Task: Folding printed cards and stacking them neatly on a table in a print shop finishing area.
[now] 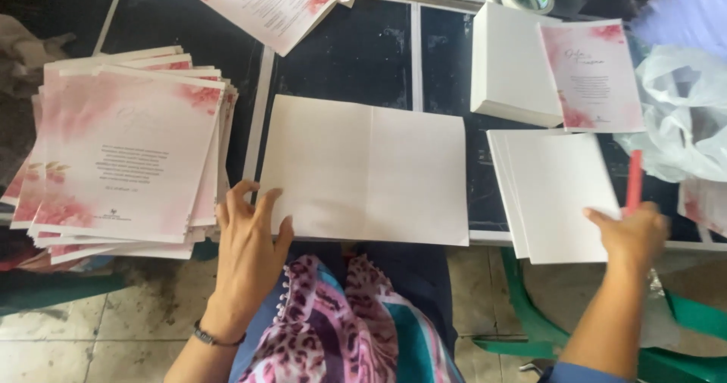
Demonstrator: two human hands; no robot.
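1. Fingers of the left hand (246,235) are spread and curled, their tips resting on the lower left corner of the open white card (363,167), which lies flat on the dark table (341,50) with a fold line down its middle.
2. Right hand (632,235) is closed around a red pen (634,179) that stands upright from its grip, and it sits at the right edge of a small pile of blank white cards (556,194).
3. The open card lies between the two hands, nearer the left one.
4. A stack of pink floral printed sheets (125,152) sits just left of the left hand.
5. Behind the blank pile stands a thicker white stack (507,65) with a pink printed card (594,73) leaning on it.
6. A crumpled clear plastic bag (681,110) lies at the far right.
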